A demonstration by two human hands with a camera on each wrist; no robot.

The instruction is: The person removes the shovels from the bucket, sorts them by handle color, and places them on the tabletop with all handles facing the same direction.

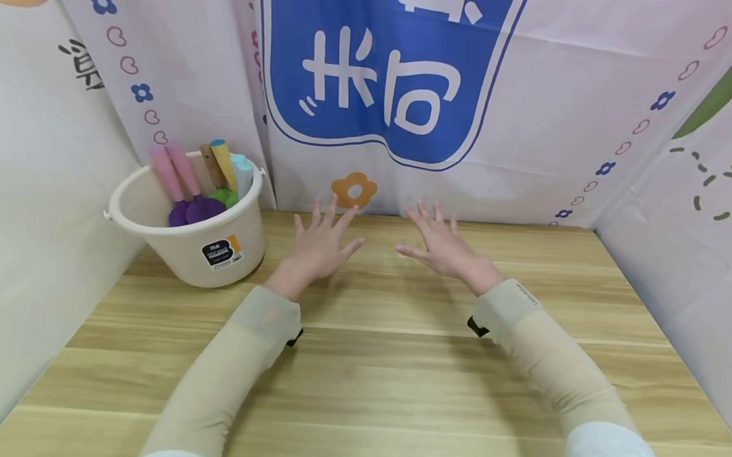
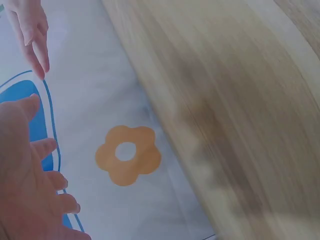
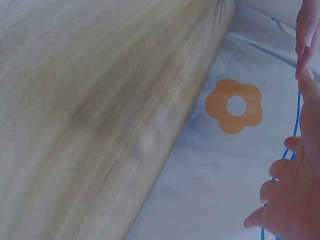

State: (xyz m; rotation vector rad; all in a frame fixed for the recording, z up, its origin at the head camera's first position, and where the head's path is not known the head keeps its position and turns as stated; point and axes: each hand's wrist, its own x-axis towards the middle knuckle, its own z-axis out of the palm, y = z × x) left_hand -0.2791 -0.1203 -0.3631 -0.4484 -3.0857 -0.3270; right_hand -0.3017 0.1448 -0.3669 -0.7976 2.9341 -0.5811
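Note:
Both hands hover over the far part of the wooden table (image 1: 359, 366), fingers spread and nothing held. My left hand (image 1: 320, 248) is just right of a cream bucket (image 1: 181, 250), apart from it. To the right, my right hand (image 1: 444, 250) reaches toward the back curtain, its thumb pointing left. Inside the bucket stand pink-handled tools (image 1: 175, 170) with purple ends, a yellow handle (image 1: 222, 162), a brown handle (image 1: 212, 166) and light blue handles (image 1: 242, 174). A green piece (image 1: 223, 197) shows among them; their lower parts are hidden by the bucket wall.
A printed curtain (image 1: 533, 127) with a blue sign and an orange flower (image 1: 353, 190) hangs along the table's back edge. White side curtains (image 1: 701, 225) border the table at left and right. The bucket occupies the back left corner.

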